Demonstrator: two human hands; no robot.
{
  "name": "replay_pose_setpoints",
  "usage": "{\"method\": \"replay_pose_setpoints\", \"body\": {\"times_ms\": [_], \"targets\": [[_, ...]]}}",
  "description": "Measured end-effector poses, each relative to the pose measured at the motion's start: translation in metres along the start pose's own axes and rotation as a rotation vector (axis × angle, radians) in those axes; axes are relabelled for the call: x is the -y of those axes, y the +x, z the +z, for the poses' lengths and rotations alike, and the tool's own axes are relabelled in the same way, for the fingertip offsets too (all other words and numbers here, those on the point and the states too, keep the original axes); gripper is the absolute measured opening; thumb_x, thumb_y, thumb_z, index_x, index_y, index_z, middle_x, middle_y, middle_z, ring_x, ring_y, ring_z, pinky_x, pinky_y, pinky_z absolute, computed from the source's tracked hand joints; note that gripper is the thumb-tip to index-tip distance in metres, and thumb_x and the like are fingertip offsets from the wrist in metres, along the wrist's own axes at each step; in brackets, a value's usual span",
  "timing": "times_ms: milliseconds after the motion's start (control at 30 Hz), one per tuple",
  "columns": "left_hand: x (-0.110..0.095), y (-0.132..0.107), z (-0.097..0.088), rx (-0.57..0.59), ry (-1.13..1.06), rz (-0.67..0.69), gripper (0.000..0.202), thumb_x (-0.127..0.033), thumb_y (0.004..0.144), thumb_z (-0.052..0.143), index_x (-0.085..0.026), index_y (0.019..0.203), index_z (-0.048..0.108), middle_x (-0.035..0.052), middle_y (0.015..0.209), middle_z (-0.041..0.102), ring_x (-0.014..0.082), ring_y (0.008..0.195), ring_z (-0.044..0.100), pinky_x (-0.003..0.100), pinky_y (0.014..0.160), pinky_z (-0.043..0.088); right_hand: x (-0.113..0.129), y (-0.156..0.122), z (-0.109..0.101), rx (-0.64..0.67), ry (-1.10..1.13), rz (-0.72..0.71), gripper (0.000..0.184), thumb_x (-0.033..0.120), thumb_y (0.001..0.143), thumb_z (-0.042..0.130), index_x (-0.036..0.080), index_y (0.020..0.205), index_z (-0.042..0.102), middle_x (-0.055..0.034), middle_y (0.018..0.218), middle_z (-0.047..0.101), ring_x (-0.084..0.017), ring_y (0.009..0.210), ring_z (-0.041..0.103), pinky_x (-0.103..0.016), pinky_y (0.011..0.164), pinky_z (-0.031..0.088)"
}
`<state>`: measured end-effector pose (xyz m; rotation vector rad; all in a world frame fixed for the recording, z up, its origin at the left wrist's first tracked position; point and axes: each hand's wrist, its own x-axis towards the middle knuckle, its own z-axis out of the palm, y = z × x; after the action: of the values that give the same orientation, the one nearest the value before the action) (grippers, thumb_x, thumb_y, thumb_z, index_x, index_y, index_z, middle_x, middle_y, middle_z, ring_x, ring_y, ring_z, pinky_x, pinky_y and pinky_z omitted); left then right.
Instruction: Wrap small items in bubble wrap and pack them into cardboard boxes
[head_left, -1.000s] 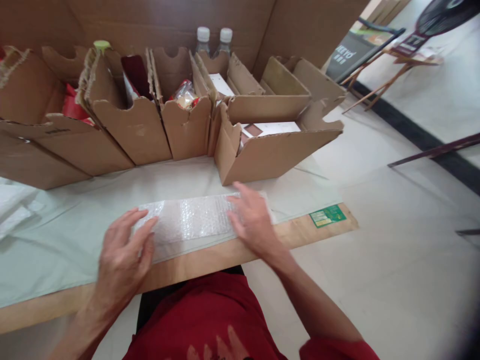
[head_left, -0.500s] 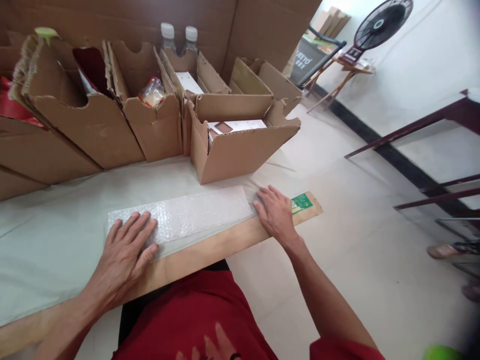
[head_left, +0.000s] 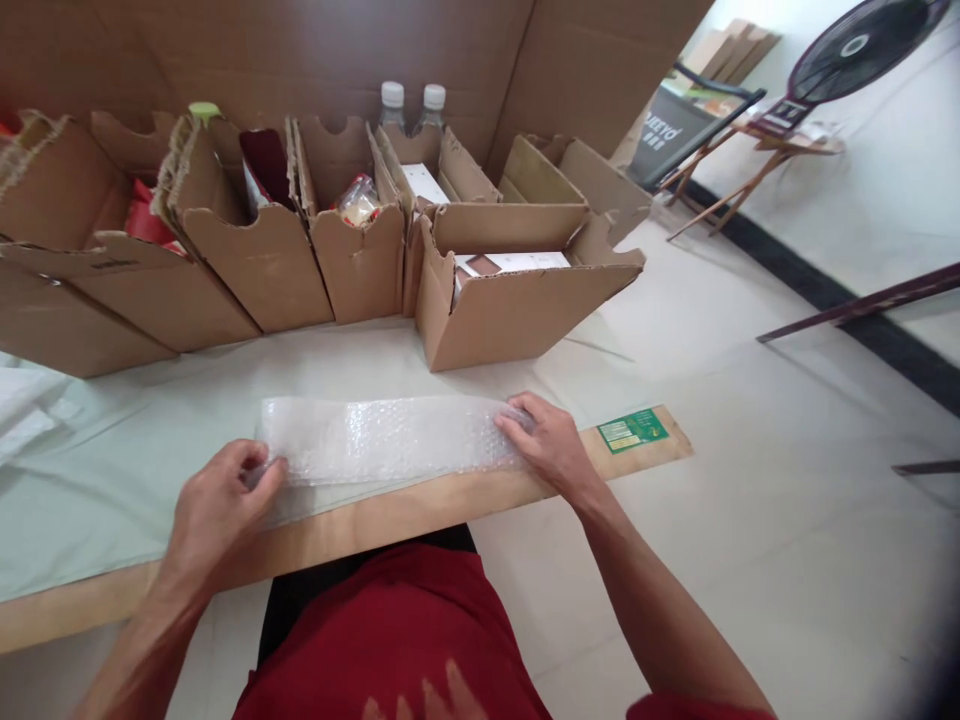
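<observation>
A long strip of clear bubble wrap (head_left: 386,442) lies across the near edge of the table. My left hand (head_left: 217,500) pinches its left end with fingers curled. My right hand (head_left: 551,445) grips its right end, fingers closed over the wrap. The strip is lifted slightly off the pale green cloth (head_left: 150,440) between the two hands.
A row of open cardboard boxes (head_left: 517,300) stands behind the strip, holding white cartons, snack packets and red items. Two capped bottles (head_left: 409,105) stand at the back. A green label (head_left: 631,430) sits on the table's wooden edge. A fan (head_left: 855,45) stands far right.
Both hands lay flat on the bubble wrap before. Now each hand has closed on an end of the strip and raised it a little.
</observation>
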<state>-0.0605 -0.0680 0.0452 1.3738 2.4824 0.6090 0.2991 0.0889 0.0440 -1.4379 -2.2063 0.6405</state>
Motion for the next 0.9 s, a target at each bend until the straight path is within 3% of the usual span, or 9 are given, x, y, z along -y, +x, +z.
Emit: {"method": "replay_pose_setpoints", "body": {"times_ms": [100, 167, 267, 400, 533, 667, 733, 833, 900], "targets": [[-0.016, 0.020, -0.025, -0.085, -0.065, -0.016, 0.031, -0.048, 0.079, 0.059, -0.024, 0.099, 0.065, -0.0001, 0.082, 0.070, 0.0172, 0.062, 0.057, 0.033, 0.071, 0.049, 0.023, -0.039, -0.006, 0.083, 0.229, 0.048, 0.028, 0.034, 0.091, 0.065, 0.022, 0.116, 0.067, -0.0029, 0.091, 0.074, -0.019, 0.078, 0.068, -0.031, 0.075, 0.054], [-0.034, 0.045, -0.032, -0.158, -0.029, 0.103, 0.033, -0.039, 0.083, 0.058, -0.023, 0.111, 0.065, 0.0019, 0.096, 0.074, 0.0190, 0.076, 0.064, 0.034, 0.083, 0.050, 0.040, -0.065, 0.004, 0.170, 0.384, 0.046, 0.051, 0.030, 0.091, 0.067, 0.022, 0.140, 0.057, -0.0026, 0.095, 0.076, -0.019, 0.081, 0.071, -0.031, 0.079, 0.057], [-0.065, 0.096, -0.018, -0.110, 0.062, 0.356, 0.037, -0.026, 0.090, 0.051, -0.020, 0.124, 0.064, 0.0066, 0.113, 0.075, 0.0228, 0.094, 0.069, 0.037, 0.091, 0.051, 0.058, -0.092, 0.034, 0.240, 0.528, 0.034, 0.069, 0.025, 0.092, 0.065, 0.023, 0.157, 0.042, -0.0077, 0.114, 0.077, -0.022, 0.098, 0.074, -0.036, 0.091, 0.059], [-0.077, 0.133, 0.012, -0.089, 0.096, 0.469, 0.056, -0.025, 0.088, 0.063, -0.013, 0.142, 0.056, 0.0188, 0.134, 0.066, 0.0353, 0.121, 0.063, 0.049, 0.103, 0.049, 0.069, -0.097, 0.061, 0.247, 0.540, 0.017, 0.052, 0.026, 0.094, 0.061, 0.022, 0.145, 0.060, -0.0119, 0.133, 0.072, -0.026, 0.118, 0.071, -0.040, 0.102, 0.056], [-0.038, 0.070, 0.016, -0.146, -0.029, 0.731, 0.048, -0.019, 0.094, 0.054, -0.022, 0.142, 0.055, 0.0137, 0.130, 0.067, 0.0330, 0.124, 0.062, 0.053, 0.106, 0.050, 0.072, -0.089, 0.056, 0.416, 0.629, 0.103, 0.028, 0.030, 0.093, 0.064, 0.021, 0.116, 0.078, -0.0085, 0.108, 0.080, -0.022, 0.093, 0.074, -0.033, 0.083, 0.058], [-0.005, -0.037, 0.008, 0.185, -0.129, 0.913, 0.068, -0.004, 0.088, 0.052, -0.025, 0.152, 0.046, 0.0131, 0.152, 0.055, 0.0336, 0.149, 0.042, 0.054, 0.118, 0.043, 0.072, -0.086, 0.053, 0.546, 0.921, 0.300, 0.032, 0.042, 0.092, 0.071, 0.023, 0.116, 0.078, -0.0032, 0.091, 0.076, -0.014, 0.075, 0.066, -0.026, 0.069, 0.052], [-0.006, -0.070, 0.013, 0.213, -0.177, 0.907, 0.068, -0.005, 0.088, 0.054, -0.023, 0.153, 0.045, 0.0154, 0.154, 0.053, 0.0342, 0.151, 0.040, 0.054, 0.118, 0.043, 0.072, -0.084, 0.058, 0.563, 1.101, 0.413, 0.035, 0.048, 0.090, 0.075, 0.023, 0.114, 0.078, -0.0014, 0.088, 0.075, -0.012, 0.072, 0.064, -0.025, 0.070, 0.052], [-0.019, -0.080, 0.029, 0.080, -0.307, 0.787, 0.049, -0.008, 0.093, 0.056, -0.022, 0.140, 0.057, 0.0108, 0.121, 0.073, 0.0254, 0.119, 0.066, 0.041, 0.100, 0.055, 0.073, -0.079, 0.067, 0.517, 1.283, 0.472, 0.041, 0.052, 0.088, 0.077, 0.022, 0.115, 0.075, -0.0027, 0.093, 0.075, -0.013, 0.078, 0.068, -0.025, 0.074, 0.054], [-0.028, -0.068, 0.037, 0.011, -0.368, 0.572, 0.033, -0.014, 0.096, 0.055, -0.021, 0.128, 0.064, 0.0046, 0.095, 0.075, 0.0185, 0.088, 0.070, 0.031, 0.079, 0.057, 0.072, -0.076, 0.069, 0.471, 1.327, 0.409, 0.051, 0.055, 0.092, 0.071, 0.023, 0.131, 0.067, -0.0045, 0.096, 0.074, -0.015, 0.081, 0.071, -0.025, 0.068, 0.055]]}}
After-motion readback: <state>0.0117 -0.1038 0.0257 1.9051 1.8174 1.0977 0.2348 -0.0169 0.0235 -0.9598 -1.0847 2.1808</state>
